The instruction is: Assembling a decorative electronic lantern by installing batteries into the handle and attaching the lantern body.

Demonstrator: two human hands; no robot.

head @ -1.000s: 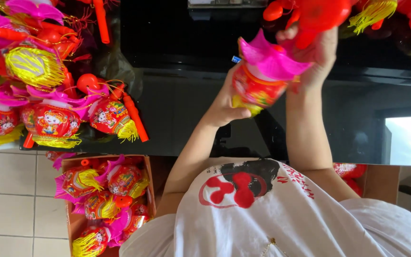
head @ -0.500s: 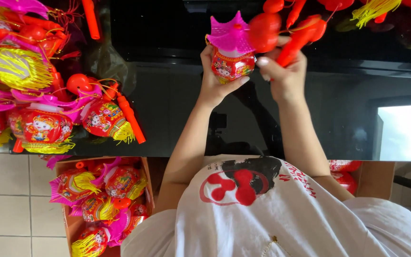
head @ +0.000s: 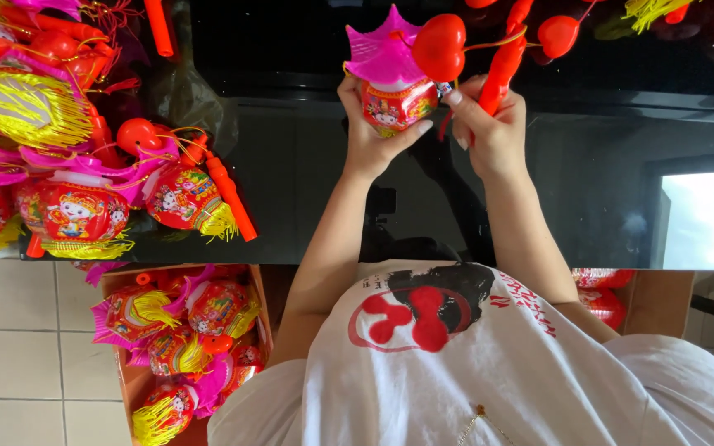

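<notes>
My left hand [head: 371,125] grips a small toy lantern [head: 392,97] with a red printed body and a pink pointed roof, held over the black glossy table [head: 307,190]. My right hand [head: 489,132] is closed on a red plastic stick [head: 502,70] right beside the lantern. A red heart-shaped ball [head: 444,45] on a yellow cord hangs in front of the lantern's roof. Both hands are close together, nearly touching. My white printed shirt fills the bottom of the view.
A heap of similar red, pink and yellow lanterns [head: 76,206] lies on the table's left side. A cardboard box [head: 121,285] on the tiled floor holds several more. Another box [head: 654,301] stands at the right. More red parts [head: 559,35] lie at the table's far edge.
Both hands have shifted left together. The lantern has been turned from tilted to upright, and the right hand now holds the red stick next to it.
</notes>
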